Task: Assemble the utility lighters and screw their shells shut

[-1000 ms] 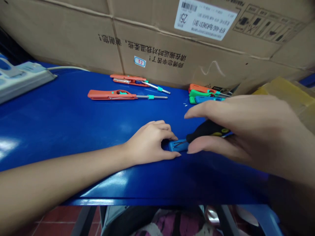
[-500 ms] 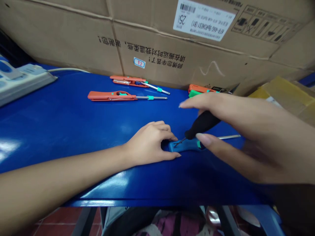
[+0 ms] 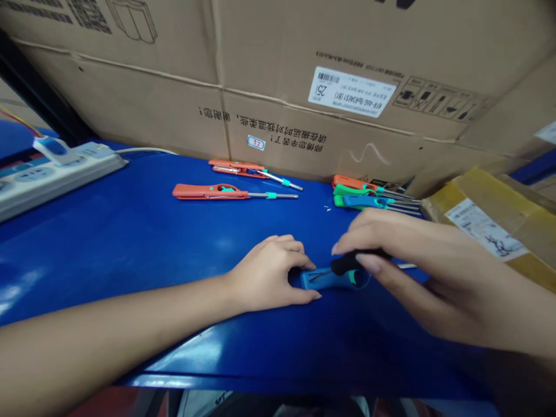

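A blue long-necked lighter (image 3: 324,279) lies on the blue table, its metal tube pointing right and partly behind my right hand. My left hand (image 3: 273,272) grips its handle end between thumb and fingers. In my right hand (image 3: 403,272) is a screwdriver (image 3: 347,262) with a black handle, pinched between thumb and fingers. The thin shaft slants low over the lighter's handle, its tip near the slot at the left end; whether it touches is unclear. Farther back lie an orange lighter (image 3: 208,192) and another orange lighter (image 3: 237,168) whose casing looks opened.
Orange, green and blue lighters (image 3: 358,200) lie together at the back right, beside a taped yellow-brown box (image 3: 534,226). A large cardboard box (image 3: 269,69) stands along the back. At left is a white power strip (image 3: 61,174) with a plug in it.
My right hand has lowered the screwdriver, so it lies flatter over the blue lighter. The view has tilted upward, showing more cardboard and the lighters at back right. My left hand keeps its grip.
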`<action>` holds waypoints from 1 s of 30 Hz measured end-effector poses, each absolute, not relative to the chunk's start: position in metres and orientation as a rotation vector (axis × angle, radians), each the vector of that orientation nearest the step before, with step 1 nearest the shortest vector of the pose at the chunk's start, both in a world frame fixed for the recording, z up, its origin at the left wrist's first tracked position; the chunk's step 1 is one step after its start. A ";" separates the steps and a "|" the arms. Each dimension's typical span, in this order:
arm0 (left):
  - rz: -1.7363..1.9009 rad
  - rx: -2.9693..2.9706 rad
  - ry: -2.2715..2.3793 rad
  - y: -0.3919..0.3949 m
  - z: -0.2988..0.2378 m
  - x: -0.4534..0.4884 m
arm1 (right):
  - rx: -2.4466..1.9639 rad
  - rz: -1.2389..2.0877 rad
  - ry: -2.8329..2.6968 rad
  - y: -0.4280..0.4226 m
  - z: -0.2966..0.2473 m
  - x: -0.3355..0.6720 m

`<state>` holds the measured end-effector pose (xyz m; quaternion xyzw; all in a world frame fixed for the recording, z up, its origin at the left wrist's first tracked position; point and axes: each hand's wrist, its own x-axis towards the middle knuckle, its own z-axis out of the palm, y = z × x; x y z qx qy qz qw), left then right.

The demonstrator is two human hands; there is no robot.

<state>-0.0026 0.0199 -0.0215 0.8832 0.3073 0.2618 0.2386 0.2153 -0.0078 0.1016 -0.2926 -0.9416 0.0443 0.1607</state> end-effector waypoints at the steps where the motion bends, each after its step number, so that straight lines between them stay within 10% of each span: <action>1: 0.707 2.426 0.842 0.020 -0.021 -0.003 | -0.840 0.056 -2.666 -0.008 0.099 0.216; 30: 0.733 2.340 0.847 0.019 -0.023 -0.003 | -0.898 0.063 -2.732 -0.011 0.098 0.216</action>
